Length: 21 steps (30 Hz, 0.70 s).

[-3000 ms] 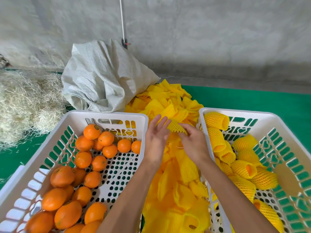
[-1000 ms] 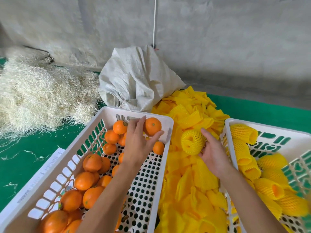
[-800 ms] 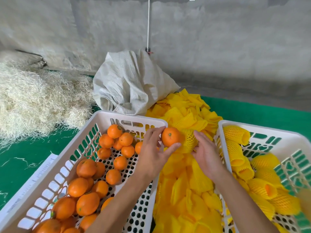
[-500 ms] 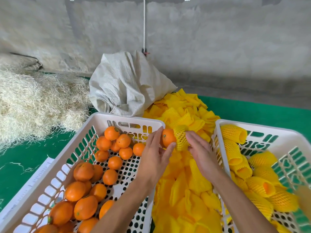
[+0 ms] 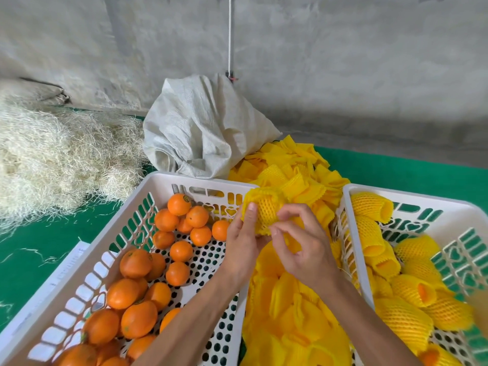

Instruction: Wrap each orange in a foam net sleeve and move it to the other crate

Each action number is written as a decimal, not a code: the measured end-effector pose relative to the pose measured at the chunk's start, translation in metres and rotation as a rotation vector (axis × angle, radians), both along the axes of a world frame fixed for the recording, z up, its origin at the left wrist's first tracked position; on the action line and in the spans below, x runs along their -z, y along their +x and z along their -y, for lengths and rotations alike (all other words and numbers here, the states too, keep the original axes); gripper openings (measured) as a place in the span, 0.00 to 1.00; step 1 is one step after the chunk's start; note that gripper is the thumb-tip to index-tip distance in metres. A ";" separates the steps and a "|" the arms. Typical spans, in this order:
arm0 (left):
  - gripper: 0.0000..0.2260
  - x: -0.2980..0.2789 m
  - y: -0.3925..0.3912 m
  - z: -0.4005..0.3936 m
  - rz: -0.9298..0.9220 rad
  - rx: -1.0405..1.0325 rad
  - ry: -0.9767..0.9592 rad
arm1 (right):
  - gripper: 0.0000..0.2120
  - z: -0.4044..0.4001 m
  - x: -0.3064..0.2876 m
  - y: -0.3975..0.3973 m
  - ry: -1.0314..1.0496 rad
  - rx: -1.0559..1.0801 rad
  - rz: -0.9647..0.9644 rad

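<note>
At frame centre, the left hand (image 5: 241,249) cups the sleeved orange (image 5: 265,211) from below while the right hand (image 5: 303,249) pinches the foam net sleeve's edge, likely drawing it snug. The fruit is hidden inside (only netting shows). The right crate (image 5: 351,192), holding wrapped oranges, runs off frame.

The orange inside the foam net sleeve (image 5: 266,210) is fully covered, so none of its skin is seen; the left hand (image 5: 244,249) palm is turned away; the left crate (image 5: 203,180) and right crate (image 5: 412,192) are cut off by the bottom and right edges; the print on the paper sheet (image 5: 67,268) is too blurred to be read; a blurred tan shape (image 5: 479,307) at the right edge cannot be identified.
</note>
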<state>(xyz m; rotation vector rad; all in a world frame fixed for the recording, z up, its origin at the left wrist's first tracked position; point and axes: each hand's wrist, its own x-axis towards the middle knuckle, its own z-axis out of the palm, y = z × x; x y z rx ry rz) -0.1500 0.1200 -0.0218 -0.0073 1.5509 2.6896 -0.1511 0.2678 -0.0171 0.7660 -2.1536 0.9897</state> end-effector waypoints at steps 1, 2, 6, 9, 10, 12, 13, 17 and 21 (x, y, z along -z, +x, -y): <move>0.22 -0.001 0.000 -0.001 0.035 -0.001 0.013 | 0.08 0.001 -0.001 0.000 -0.051 0.045 0.016; 0.23 -0.002 0.000 -0.001 0.078 0.005 0.029 | 0.09 0.003 -0.001 -0.001 -0.101 0.088 0.038; 0.21 -0.007 -0.002 -0.002 0.170 0.006 0.059 | 0.11 -0.001 0.000 -0.004 -0.274 0.137 0.227; 0.21 -0.004 -0.001 -0.003 0.123 -0.003 0.038 | 0.12 0.000 -0.001 -0.004 -0.446 0.145 0.388; 0.21 -0.004 -0.001 -0.003 0.107 0.013 0.049 | 0.12 0.001 -0.002 -0.004 -0.498 0.152 0.420; 0.22 -0.006 -0.002 0.000 0.073 0.070 0.091 | 0.14 0.003 0.000 -0.004 -0.599 0.143 0.504; 0.22 -0.006 -0.003 0.002 0.061 0.090 0.104 | 0.15 0.004 0.001 -0.004 -0.646 0.123 0.564; 0.20 -0.002 0.000 -0.003 0.023 0.051 -0.024 | 0.27 0.009 0.005 -0.011 -0.713 -0.016 0.792; 0.19 0.000 -0.001 -0.004 0.041 -0.007 -0.018 | 0.25 0.002 0.001 -0.015 -0.712 -0.096 0.903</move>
